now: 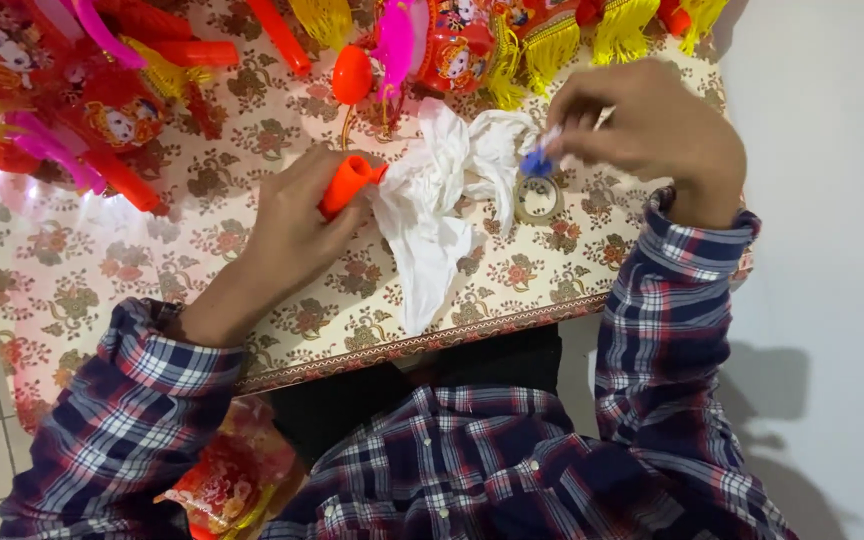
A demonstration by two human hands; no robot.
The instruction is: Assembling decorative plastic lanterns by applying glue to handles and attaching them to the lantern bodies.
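Head view showed the left hand (297, 215) curled shut around an orange plastic handle (348, 184), fingers wrapped over it and the thumb pressed along its side, so only the upper end of the handle stuck out past the knuckles. The right hand (642, 125) was bunched, its fingertips pinched together on a small blue piece (536, 162) and on the edge of a crumpled white plastic sheet (432, 215). The handle's long axis ran on a slant, its free end pointing up and to the right, toward the white sheet, which it touched. The sheet spread between the two hands, one part gathered up toward the right fingertips and a long flap hanging down toward the person's body. Just below the right fingertips a roll of clear tape (538, 199) lay flat on the floral-patterned board (82, 290), touching the sheet's edge. Both hands hung over the board, the left near its middle, the right near its far right side. Red and pink toy lanterns (102, 100) with yellow tassels (552, 45) crowded the far edge.
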